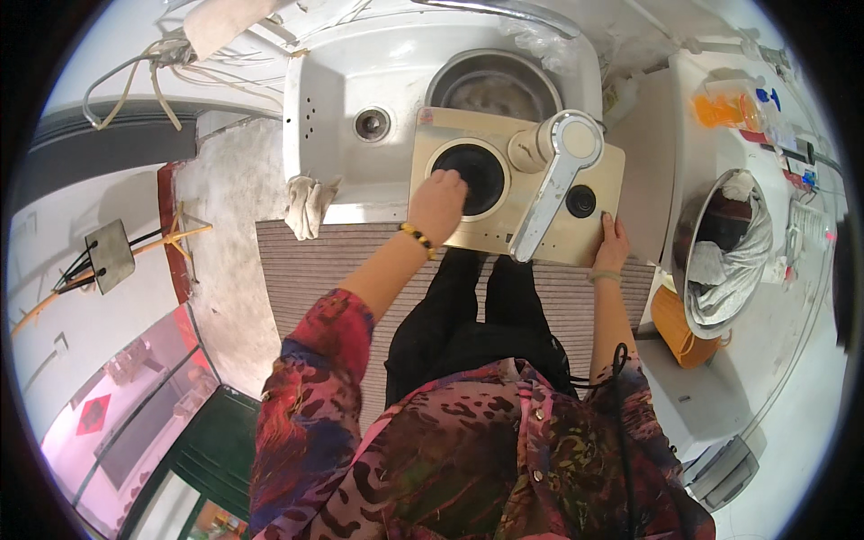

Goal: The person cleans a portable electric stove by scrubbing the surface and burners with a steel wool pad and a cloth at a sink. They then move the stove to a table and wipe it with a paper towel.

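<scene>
A gold-coloured appliance panel (472, 121), which looks like an electric tea stove, is held over the front of the white sink. It carries a round black plate (482, 182), a small black knob (580, 201) and a swivel spout or lever arm (550, 202) with chrome trim. My left hand (440, 202) rests on the round plate with its fingers bunched and pointing down; whether something is under them is hidden. My right hand (611, 244) grips the panel's near right corner, thumb on top and fingers out of sight beneath.
Behind the panel, a metal basin (439, 77) with cloudy water stands in the white sink (378, 175), under a chrome faucet (513, 8). A pale cloth (309, 202) hangs over the sink's front edge. At right are a steel bowl of cloths (682, 270) and an orange basket (682, 331).
</scene>
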{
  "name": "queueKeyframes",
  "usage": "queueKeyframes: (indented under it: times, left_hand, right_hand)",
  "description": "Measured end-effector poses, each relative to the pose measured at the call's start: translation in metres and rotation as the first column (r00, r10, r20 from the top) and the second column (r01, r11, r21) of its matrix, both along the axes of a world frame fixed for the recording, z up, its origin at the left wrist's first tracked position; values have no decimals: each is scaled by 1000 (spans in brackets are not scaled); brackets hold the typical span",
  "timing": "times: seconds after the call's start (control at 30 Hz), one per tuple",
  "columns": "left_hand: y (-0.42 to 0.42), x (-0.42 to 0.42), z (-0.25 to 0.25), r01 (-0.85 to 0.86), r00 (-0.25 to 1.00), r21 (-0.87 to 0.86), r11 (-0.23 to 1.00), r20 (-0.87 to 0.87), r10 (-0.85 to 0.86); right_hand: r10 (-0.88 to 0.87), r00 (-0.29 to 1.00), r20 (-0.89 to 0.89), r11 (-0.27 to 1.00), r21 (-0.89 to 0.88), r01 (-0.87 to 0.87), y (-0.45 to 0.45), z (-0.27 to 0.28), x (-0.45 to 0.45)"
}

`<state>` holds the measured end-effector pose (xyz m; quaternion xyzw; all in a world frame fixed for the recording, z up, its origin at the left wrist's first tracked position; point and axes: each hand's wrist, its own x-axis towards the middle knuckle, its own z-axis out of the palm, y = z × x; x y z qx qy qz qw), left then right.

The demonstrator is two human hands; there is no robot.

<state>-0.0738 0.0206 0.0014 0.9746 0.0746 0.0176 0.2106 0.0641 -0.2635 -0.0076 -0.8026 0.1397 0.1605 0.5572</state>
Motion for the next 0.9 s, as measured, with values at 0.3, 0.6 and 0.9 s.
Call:
queueKeyframes:
  times: [0.3,0.6,0.9]
  left_hand:
    - [2,51,-28,-161,971,-10,987,178,160]
    - [-19,64,-12,-96,992,137,986,-74,107]
    - [-33,56,-14,-75,997,143,987,-10,77]
  right_hand:
    - [-46,999,15,998,48,45,-10,-24,3]
    - [15,1000,-8,996,83,-15,-12,-27,2]
    - [71,997,15,997,13,-71,-8,-11,-1]
